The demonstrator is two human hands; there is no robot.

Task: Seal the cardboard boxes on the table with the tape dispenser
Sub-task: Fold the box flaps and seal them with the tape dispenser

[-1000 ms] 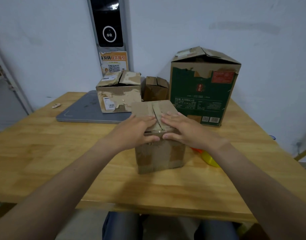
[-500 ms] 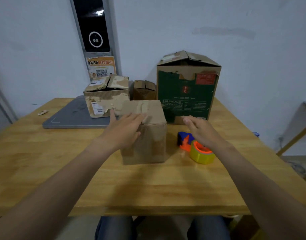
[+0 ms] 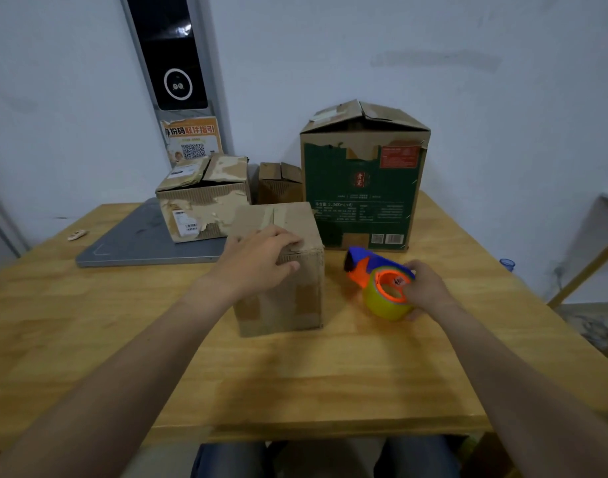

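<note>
Left hand (image 3: pixel 257 262) fingers curl over the flaps of nearest box (image 3: pixel 288 305), right hand (image 3: pixel 426 288) fingers grip tape dispenser (image 3: pixel 378 281) on worktop (image 3: pixel 295 374); taping seemingly unstarted, rear boxes (image 3: pixel 206 205) gape.

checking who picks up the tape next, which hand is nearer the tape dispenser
Right. The right hand grips the tape dispenser at its roll; the left hand holds the small cardboard box to its left.
</note>
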